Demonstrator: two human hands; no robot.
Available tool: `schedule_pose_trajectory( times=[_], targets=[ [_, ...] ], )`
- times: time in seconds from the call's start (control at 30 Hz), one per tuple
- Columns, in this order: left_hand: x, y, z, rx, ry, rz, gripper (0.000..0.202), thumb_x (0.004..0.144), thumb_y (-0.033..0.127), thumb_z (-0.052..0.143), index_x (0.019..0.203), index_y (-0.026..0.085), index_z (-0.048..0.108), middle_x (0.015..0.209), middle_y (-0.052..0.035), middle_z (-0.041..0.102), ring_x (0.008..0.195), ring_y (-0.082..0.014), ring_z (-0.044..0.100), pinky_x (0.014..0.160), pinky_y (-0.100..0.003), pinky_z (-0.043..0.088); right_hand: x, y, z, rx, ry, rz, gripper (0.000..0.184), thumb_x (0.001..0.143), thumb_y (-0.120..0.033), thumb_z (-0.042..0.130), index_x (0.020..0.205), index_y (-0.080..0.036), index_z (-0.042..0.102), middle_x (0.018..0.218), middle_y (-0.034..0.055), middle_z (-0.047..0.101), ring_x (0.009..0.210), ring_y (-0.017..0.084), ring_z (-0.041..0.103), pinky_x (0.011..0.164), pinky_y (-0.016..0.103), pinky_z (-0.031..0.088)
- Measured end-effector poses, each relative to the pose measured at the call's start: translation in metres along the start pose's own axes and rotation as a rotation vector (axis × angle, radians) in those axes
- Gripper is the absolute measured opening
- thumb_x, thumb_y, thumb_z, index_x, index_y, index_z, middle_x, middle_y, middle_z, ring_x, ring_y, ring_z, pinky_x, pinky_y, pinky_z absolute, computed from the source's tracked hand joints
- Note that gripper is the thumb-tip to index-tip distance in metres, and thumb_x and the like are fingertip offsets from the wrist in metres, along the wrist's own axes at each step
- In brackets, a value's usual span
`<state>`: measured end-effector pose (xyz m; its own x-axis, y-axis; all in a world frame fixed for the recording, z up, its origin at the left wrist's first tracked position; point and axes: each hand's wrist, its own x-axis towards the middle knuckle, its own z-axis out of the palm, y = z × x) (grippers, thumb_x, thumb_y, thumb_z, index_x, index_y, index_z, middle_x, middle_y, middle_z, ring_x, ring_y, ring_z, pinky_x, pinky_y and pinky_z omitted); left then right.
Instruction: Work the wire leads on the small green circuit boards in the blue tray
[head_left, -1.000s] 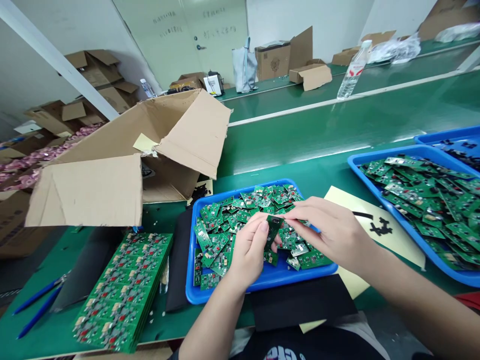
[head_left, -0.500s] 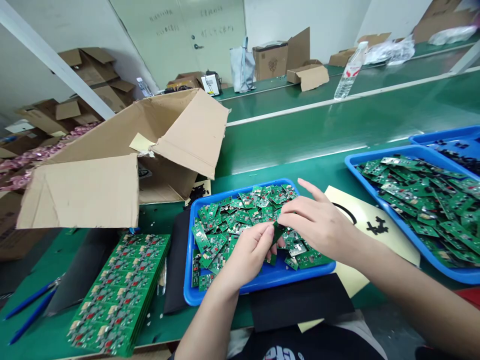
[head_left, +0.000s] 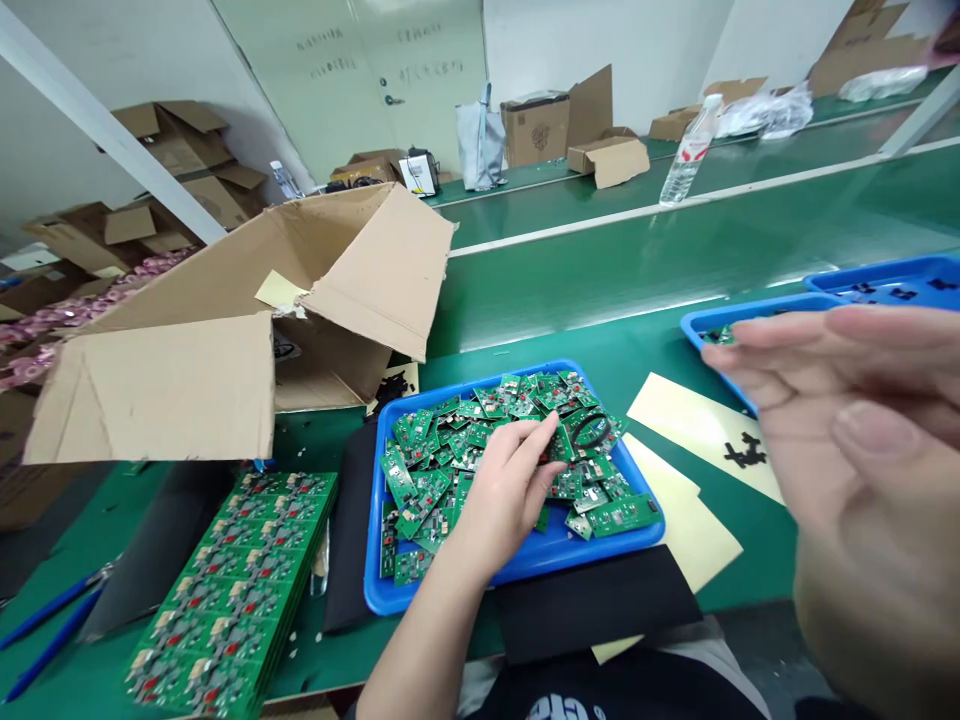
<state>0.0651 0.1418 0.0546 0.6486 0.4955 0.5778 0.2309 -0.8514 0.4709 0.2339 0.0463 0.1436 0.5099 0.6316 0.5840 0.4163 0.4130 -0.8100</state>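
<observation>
My left hand [head_left: 510, 480] is closed on a small green circuit board [head_left: 559, 441], which it holds over a blue tray [head_left: 517, 573] heaped with similar boards [head_left: 431, 495]. Just right of those fingertips, a thin black ring [head_left: 591, 430] lies over the boards. My right hand [head_left: 840, 430] is raised close to the camera, palm side showing and fingers stretched out. It looks empty and covers most of a second blue tray [head_left: 694, 325] on the right. Small black pieces [head_left: 745, 451] sit on a pale yellow sheet [head_left: 675, 405] between the two trays.
Stacked green board panels [head_left: 232, 600] stand at left, near blue-handled pliers [head_left: 56, 640]. Behind them is an open cardboard box [head_left: 360, 270]. A black sheet [head_left: 600, 600] lies before the tray. Another blue tray [head_left: 885, 275] and a water bottle [head_left: 690, 150] are farther back.
My right hand has left the board and swung right and up towards the camera. My left hand keeps the board. The black ring has gone from the yellow sheet to over the tray's boards.
</observation>
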Motion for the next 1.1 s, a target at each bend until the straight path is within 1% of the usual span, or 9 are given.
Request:
schedule_pose_trajectory(
  times=[0.07,0.2,0.3,0.37,0.43,0.53,0.77,0.97,1.1],
  targets=[
    [0.001,0.001,-0.001,0.014,0.052,0.095,0.045,0.088,0.014,0.053,0.132,0.017,0.042,0.105,-0.0108,0.059,0.096,-0.0189,0.057,0.079,-0.034,0.052,0.009,0.006,0.0,-0.143,-0.097,0.025,0.023,0.086,-0.016,0.053,0.097,-0.03,0.067,0.099,0.0018,0.068,0.098,0.025,0.064,0.082,0.039,0.054],
    [0.001,0.002,-0.002,0.081,0.193,0.193,0.043,0.084,0.01,0.058,0.125,0.018,0.049,0.108,-0.0104,0.061,0.099,-0.0195,0.059,0.083,-0.036,0.053,0.019,0.034,0.007,-0.21,-0.621,0.094,0.016,0.087,-0.03,0.054,0.087,-0.024,0.069,0.091,0.0023,0.072,0.09,0.022,0.067,0.08,0.035,0.053],
    [-0.001,0.001,-0.003,0.152,0.312,0.204,0.043,0.082,0.008,0.06,0.123,0.021,0.053,0.104,-0.0078,0.061,0.097,-0.0191,0.061,0.083,-0.035,0.055,0.01,0.045,0.014,-0.107,-0.84,0.3,0.024,0.087,-0.036,0.055,0.105,-0.022,0.063,0.088,0.0042,0.071,0.082,0.02,0.067,0.069,0.03,0.053],
    [-0.003,0.001,-0.004,0.181,0.354,0.2,0.044,0.081,0.008,0.062,0.122,0.022,0.053,0.103,-0.0065,0.06,0.096,-0.0191,0.062,0.083,-0.035,0.056,0.001,0.046,0.017,0.03,-0.916,0.456,0.036,0.086,-0.035,0.056,0.119,-0.02,0.054,0.08,0.0035,0.07,0.075,0.018,0.066,0.063,0.028,0.052],
    [-0.003,0.001,-0.005,0.193,0.362,0.192,0.045,0.081,0.008,0.062,0.123,0.023,0.053,0.102,-0.0056,0.059,0.096,-0.019,0.062,0.082,-0.036,0.056,-0.007,0.044,0.019,0.165,-0.95,0.565,0.042,0.086,-0.031,0.057,0.124,-0.018,0.048,0.075,0.0028,0.07,0.07,0.016,0.064,0.061,0.027,0.05],
    [-0.002,0.003,-0.007,0.199,0.357,0.191,0.044,0.082,0.009,0.061,0.122,0.025,0.053,0.102,-0.0051,0.059,0.094,-0.0186,0.062,0.081,-0.036,0.057,-0.012,0.042,0.021,0.292,-0.94,0.646,0.039,0.083,-0.027,0.057,0.12,-0.016,0.05,0.073,0.0028,0.069,0.066,0.015,0.062,0.059,0.027,0.048],
    [0.0,0.004,-0.007,0.186,0.371,0.162,0.04,0.082,0.013,0.063,0.121,0.02,0.054,0.099,-0.0069,0.061,0.09,-0.0172,0.062,0.076,-0.028,0.055,-0.013,0.045,0.022,0.502,-0.814,0.769,0.031,0.082,-0.023,0.059,0.111,-0.016,0.053,0.062,-0.0033,0.061,0.059,0.011,0.059,0.06,0.025,0.047],
    [-0.001,0.004,-0.005,0.118,0.386,0.153,0.035,0.084,0.015,0.061,0.119,0.018,0.055,0.1,-0.0077,0.062,0.09,-0.0168,0.062,0.076,-0.028,0.054,-0.015,0.045,0.028,0.546,-0.809,0.821,0.023,0.082,-0.019,0.056,0.104,-0.016,0.055,0.056,-0.0052,0.059,0.053,0.009,0.056,0.058,0.023,0.045],
    [-0.001,0.005,-0.006,0.083,0.34,0.142,0.033,0.085,0.017,0.06,0.118,0.017,0.054,0.099,-0.0081,0.063,0.09,-0.0166,0.062,0.076,-0.028,0.055,-0.016,0.05,0.031,0.533,-0.81,0.82,0.017,0.08,-0.019,0.057,0.096,-0.016,0.058,0.056,-0.0049,0.059,0.052,0.009,0.056,0.056,0.022,0.045]
  ],
)
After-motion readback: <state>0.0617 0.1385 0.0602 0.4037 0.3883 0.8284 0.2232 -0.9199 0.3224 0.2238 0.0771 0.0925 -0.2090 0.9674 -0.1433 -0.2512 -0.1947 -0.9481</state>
